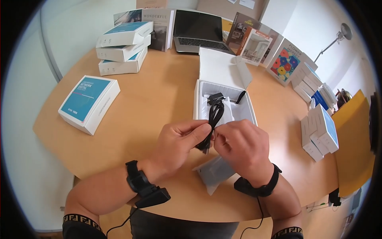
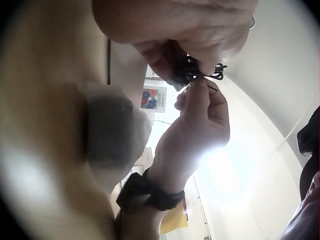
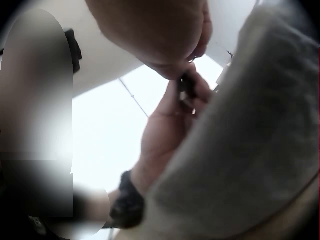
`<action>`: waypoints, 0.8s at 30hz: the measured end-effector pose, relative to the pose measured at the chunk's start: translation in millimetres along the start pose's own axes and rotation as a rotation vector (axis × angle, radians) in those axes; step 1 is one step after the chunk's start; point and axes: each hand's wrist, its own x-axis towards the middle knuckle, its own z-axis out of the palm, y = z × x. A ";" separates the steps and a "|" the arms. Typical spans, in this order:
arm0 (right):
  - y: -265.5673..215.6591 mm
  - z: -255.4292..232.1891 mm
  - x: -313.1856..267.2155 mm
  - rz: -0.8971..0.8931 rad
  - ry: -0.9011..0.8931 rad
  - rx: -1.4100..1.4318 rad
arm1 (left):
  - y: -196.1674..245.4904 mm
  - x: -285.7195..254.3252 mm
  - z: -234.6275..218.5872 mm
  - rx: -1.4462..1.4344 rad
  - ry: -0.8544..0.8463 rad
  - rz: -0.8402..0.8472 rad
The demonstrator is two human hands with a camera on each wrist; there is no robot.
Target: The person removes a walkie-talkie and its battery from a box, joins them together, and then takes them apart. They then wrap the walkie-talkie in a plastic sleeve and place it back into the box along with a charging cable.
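Over the near edge of an open white box [image 1: 196,104], my left hand [image 1: 178,142] holds a coiled black cable [image 1: 215,113] between thumb and fingers. A dark connector [image 1: 216,96] shows at the bundle's upper end. My right hand [image 1: 243,149] is close against the bundle's middle, its fingers curled. In the left wrist view its thumb and finger pinch a thin dark tie [image 2: 212,87] at the cable. Below the hands, a grey item in a translucent bag [image 1: 216,172] lies on the table, partly covered by the right hand.
The box lid stands raised toward a laptop [image 1: 199,30]. Stacked white-and-blue boxes [image 1: 124,51] stand at the back left, with a single box [image 1: 89,103] nearer. More boxes [image 1: 320,131] are at the right edge, and upright books [image 1: 254,46] line the back.
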 end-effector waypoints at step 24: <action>4.7 -5.7 6.1 0.837 -0.179 1.080 | -1.8 -0.4 1.0 -0.119 0.002 -0.024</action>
